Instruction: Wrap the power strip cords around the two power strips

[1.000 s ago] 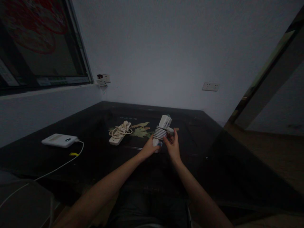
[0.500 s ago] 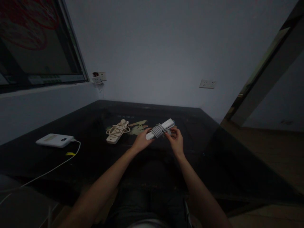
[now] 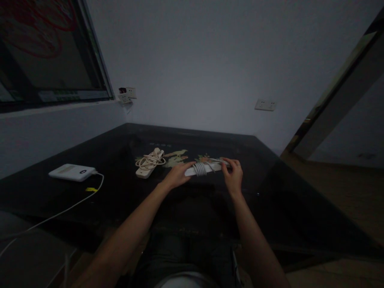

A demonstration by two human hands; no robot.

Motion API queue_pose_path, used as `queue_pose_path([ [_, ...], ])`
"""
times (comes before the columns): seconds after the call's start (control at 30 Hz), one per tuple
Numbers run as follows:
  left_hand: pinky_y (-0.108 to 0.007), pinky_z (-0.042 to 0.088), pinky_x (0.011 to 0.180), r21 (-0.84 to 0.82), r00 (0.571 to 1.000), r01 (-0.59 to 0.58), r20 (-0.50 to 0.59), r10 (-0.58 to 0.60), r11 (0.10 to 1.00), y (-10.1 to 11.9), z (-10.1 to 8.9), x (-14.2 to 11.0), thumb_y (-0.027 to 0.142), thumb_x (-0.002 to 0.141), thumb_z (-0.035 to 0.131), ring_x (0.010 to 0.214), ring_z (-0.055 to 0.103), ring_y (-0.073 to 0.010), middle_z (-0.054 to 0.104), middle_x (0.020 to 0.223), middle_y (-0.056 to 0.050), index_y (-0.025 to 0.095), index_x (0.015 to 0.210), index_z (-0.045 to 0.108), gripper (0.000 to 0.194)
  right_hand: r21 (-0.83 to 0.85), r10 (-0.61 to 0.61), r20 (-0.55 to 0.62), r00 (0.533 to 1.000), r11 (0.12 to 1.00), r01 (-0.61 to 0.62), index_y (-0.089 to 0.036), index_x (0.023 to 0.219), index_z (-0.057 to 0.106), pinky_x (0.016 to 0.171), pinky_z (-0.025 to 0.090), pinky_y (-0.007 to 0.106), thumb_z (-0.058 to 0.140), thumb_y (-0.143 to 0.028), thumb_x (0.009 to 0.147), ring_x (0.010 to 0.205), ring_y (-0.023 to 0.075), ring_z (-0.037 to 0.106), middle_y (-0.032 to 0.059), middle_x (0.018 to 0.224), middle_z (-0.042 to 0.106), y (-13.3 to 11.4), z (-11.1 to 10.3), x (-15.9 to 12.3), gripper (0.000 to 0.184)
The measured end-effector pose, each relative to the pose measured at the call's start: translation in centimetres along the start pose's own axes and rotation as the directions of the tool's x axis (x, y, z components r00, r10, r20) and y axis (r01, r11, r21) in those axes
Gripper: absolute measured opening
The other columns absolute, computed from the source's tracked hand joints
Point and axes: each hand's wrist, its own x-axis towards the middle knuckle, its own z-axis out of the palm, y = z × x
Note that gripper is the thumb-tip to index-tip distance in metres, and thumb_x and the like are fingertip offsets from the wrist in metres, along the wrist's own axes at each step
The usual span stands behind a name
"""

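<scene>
A white power strip point(image 3: 204, 168) with its grey cord wound round the middle lies flat and crosswise on the dark table point(image 3: 114, 188). My left hand point(image 3: 179, 175) grips its left end with curled fingers. My right hand point(image 3: 233, 174) holds the right end, fingers closed over it. A second, cream power strip point(image 3: 148, 164) with a loosely bundled cord lies on the table just to the left of my left hand.
A white power bank point(image 3: 73, 172) with a white cable point(image 3: 75, 204) sits at the table's left. Wall sockets point(image 3: 265, 105) hang on the back wall and more sockets point(image 3: 127, 95) in the corner. A dark window is at upper left, a slanted frame at right.
The wrapped power strip went from upright in my hands to lying flat on the table. My right hand slid out to its right end; my left stayed at the left end.
</scene>
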Motion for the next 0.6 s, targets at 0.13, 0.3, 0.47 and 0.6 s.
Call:
queue_pose_path([
  [0.13,-0.041,0.041,0.099,-0.093,0.994,-0.081,0.069,0.087,0.992,0.4,-1.1,-0.1,0.018,0.072,0.065,0.111,0.059,-0.0244,0.064,0.123,-0.008,0.026,0.13,0.053,0.059,0.155,0.236,-0.041,0.971,0.961,-0.227,-0.018,0.088,0.07,0.078,0.046,0.035,0.062,-0.041,0.073,0.085,0.0204,0.056,0.0076,0.092,0.062,1.2,-1.6,1.1,0.029],
  [0.3,-0.04,0.041,0.101,-0.296,0.995,-0.026,-0.103,-0.005,0.955,0.7,-1.1,0.0,0.028,0.072,0.07,0.116,0.057,-0.0248,0.061,0.127,-0.009,0.021,0.127,0.056,0.057,0.271,0.399,0.139,0.907,0.865,-0.422,-0.015,0.081,0.067,0.061,0.048,0.031,0.061,-0.051,0.07,0.062,0.0162,0.058,0.0051,0.074,0.065,2.7,-1.6,1.4,0.038],
  [0.47,-0.04,0.043,0.099,-0.327,0.957,0.086,-0.234,-0.169,0.941,0.0,-0.7,0.6,0.027,0.069,0.072,0.111,0.059,-0.0257,0.064,0.12,-0.01,0.016,0.123,0.057,0.057,0.252,0.432,0.415,0.801,0.791,-0.557,-0.015,0.084,0.069,0.05,0.045,0.027,0.069,-0.05,0.065,0.054,0.0147,0.058,0.0065,0.071,0.07,2.4,-0.3,0.1,0.04],
  [0.6,-0.039,0.045,0.097,-0.256,0.933,0.157,-0.279,-0.229,0.954,-0.6,-0.5,0.8,0.029,0.07,0.072,0.109,0.06,-0.0252,0.066,0.117,-0.008,0.017,0.121,0.059,0.054,0.228,0.406,0.551,0.729,0.767,-0.6,-0.016,0.091,0.071,0.048,0.042,0.024,0.071,-0.045,0.065,0.054,0.0131,0.057,0.0066,0.073,0.072,1.9,-0.2,-0.3,0.039],
])
